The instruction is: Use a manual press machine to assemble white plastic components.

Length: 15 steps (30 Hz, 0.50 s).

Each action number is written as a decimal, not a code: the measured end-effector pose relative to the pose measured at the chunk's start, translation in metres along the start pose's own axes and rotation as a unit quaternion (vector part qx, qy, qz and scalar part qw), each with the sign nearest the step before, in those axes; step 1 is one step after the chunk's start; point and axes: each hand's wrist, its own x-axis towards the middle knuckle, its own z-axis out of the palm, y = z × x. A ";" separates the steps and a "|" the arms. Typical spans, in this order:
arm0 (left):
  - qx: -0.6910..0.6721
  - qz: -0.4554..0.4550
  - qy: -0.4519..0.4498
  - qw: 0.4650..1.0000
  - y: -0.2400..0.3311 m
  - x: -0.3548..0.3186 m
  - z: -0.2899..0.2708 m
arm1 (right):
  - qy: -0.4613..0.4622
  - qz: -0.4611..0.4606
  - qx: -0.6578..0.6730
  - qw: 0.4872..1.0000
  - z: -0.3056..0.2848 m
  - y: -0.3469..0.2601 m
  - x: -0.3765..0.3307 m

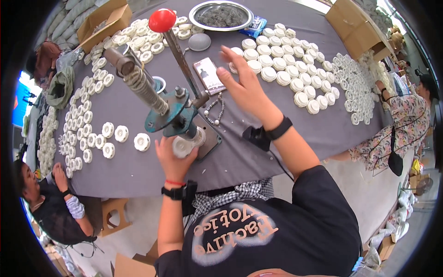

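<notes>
My left hand [172,161] has its thumb and fingers round a white round plastic part [182,147] at the foot of a hand press [172,116], under its green head. Part of that piece is hidden by the press and my fingers. The press has a coil spring and a long lever [181,55] topped with a red knob [163,20]. Raised to the right of the lever, my right hand [244,85] is open with fingers apart and holds nothing. It is close to a phone [208,75] and a group of white round caps [295,84].
White ring-shaped parts [121,133] spread over the left of the grey cloth-covered table [249,159]. Clear rings [353,81] lie at right. A metal basin [221,16] of dark pieces stands behind. A bead bracelet [216,116] lies beside the press. Two people sit at the table's sides.
</notes>
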 end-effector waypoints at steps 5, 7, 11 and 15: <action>0.034 -0.055 0.022 0.998 -0.065 -0.020 -0.021 | -0.063 0.204 -0.604 0.767 -0.068 0.196 -0.025; 0.357 -0.125 0.008 0.926 -0.080 -0.009 -0.027 | -0.062 0.151 -0.557 0.814 -0.062 0.218 -0.062; 0.171 -0.108 0.111 0.973 -0.078 -0.004 -0.036 | -0.118 -0.031 -0.459 0.880 -0.025 0.138 -0.118; -0.047 -0.057 -0.020 0.997 0.013 -0.023 -0.012 | -0.113 0.345 0.198 0.911 0.001 0.048 -0.166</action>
